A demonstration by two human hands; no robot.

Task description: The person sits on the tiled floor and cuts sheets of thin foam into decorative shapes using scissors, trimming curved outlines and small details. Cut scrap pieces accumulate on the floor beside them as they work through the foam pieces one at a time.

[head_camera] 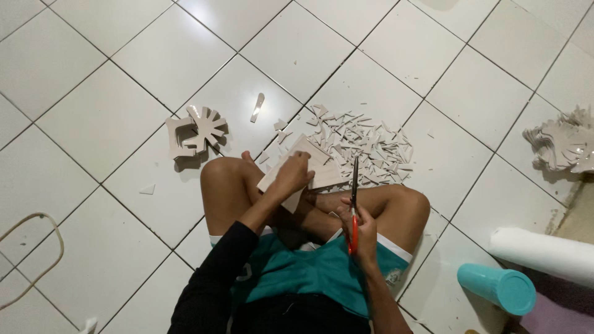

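White tile floor (pixel 111 117) | left hand (pixel 292 176) grips sheet (pixel 322 166) | right hand (pixel 362 230) grips scissors (pixel 354 198)

A white tiled floor (pixel 111 117) is seen. Cut-out shapes (pixel 197 131) are laid on it left of centre, with a heap of small offcuts (pixel 365 143) spread near the middle. A second stack of cut-outs (pixel 564 143) is placed by the right edge. A teal bottle (pixel 497 287) and a white roll (pixel 541 252) are laid near the lower right corner, a cord (pixel 32 260) at the left edge.
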